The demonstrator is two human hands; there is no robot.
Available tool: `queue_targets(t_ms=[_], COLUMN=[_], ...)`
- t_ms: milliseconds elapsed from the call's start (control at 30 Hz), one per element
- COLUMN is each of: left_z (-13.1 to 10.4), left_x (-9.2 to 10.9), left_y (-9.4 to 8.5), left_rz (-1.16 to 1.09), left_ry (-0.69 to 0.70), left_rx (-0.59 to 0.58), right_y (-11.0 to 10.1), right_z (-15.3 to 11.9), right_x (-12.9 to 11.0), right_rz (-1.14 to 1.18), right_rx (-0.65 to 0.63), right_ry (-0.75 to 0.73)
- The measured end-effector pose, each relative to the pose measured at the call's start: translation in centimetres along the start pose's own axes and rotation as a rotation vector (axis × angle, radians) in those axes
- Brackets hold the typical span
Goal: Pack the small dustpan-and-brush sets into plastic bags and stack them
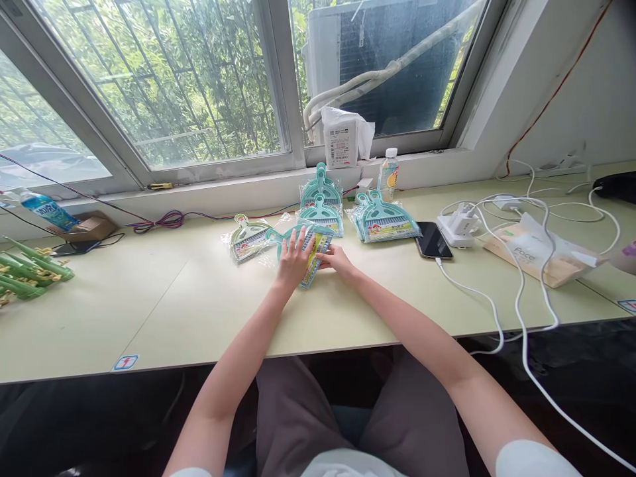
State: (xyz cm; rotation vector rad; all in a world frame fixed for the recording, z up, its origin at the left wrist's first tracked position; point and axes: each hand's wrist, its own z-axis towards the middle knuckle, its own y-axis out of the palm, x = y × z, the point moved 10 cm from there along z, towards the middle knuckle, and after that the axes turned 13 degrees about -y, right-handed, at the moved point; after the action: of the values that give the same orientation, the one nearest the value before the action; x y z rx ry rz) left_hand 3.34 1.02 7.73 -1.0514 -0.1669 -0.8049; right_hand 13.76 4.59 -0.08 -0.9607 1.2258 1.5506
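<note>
A mini dustpan and brush set (311, 266) in clear wrapping, turquoise with a yellow label, lies tilted on the table between my hands. My left hand (293, 260) rests on top of it, its fingers stretched out and apart. Gripping its right edge, my right hand (338, 261) has the fingers curled, with their tips partly hidden. To the left is a paler green wrapped set (249, 240). Behind my hands lie two turquoise sets, a nearer one (320, 213) and a farther one (322, 189). A stack of wrapped sets (387, 224) sits to the right.
A phone (434, 240) on a white cable lies beside a charger block (460, 225). Farther right are tangled cables and a tissue pack (541, 255). A drink bottle (389, 173) and a white box (342, 140) stand by the window. Green stalks (30, 271) lie far left.
</note>
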Motion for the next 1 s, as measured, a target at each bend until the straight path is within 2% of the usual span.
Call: queue_targets(t_ms=[200,267,433,500,567,633,700,733,767,833,900,1000], left_z=[-0.2,-0.3,-1.0,-1.2,-1.1,-0.8,-0.7,-0.6,-0.3,0.4,0.6,0.0], left_x=[0.4,0.5,1.6,2.3,2.5,1.5,-1.2,-2.9,-4.5,-6.4,-6.6,-5.2], left_y=[1.0,1.1,1.9,1.5,0.1,-2.2,-3.9,-4.0,-3.4,-0.8,1.7,4.4], left_rz=[0.379,0.445,0.379,0.286,0.162,-0.01,-0.25,-0.392,-0.534,-0.792,-0.957,-1.022], left_ry=[0.039,0.071,0.227,0.253,0.206,0.065,-0.15,-0.268,-0.375,-0.527,-0.597,-0.625], left_rx=[-0.024,-0.015,-0.069,-0.043,0.074,0.261,0.401,0.413,0.373,0.164,-0.068,-0.355], right_y=[-1.3,-1.9,-2.8,-3.0,-3.4,-3.8,-4.0,-3.9,-3.8,-3.5,-3.1,-3.4], right_z=[0.2,0.3,0.4,0.6,0.7,0.8,0.9,0.9,0.9,0.9,0.9,0.9], right_x=[-1.3,-1.6,-1.5,-1.4,-1.4,-1.5,-1.7,-1.8,-1.9,-2.1,-2.1,-2.2], right_rz=[0.03,0.044,0.084,0.109,0.137,0.157,0.171,0.177,0.181,0.181,0.17,0.166], right_rx=[0.082,0.123,0.181,0.19,0.207,0.228,0.236,0.232,0.223,0.194,0.167,0.179], right_ry=[-0.092,-0.109,-0.114,-0.114,-0.12,-0.126,-0.136,-0.142,-0.149,-0.161,-0.169,-0.186])
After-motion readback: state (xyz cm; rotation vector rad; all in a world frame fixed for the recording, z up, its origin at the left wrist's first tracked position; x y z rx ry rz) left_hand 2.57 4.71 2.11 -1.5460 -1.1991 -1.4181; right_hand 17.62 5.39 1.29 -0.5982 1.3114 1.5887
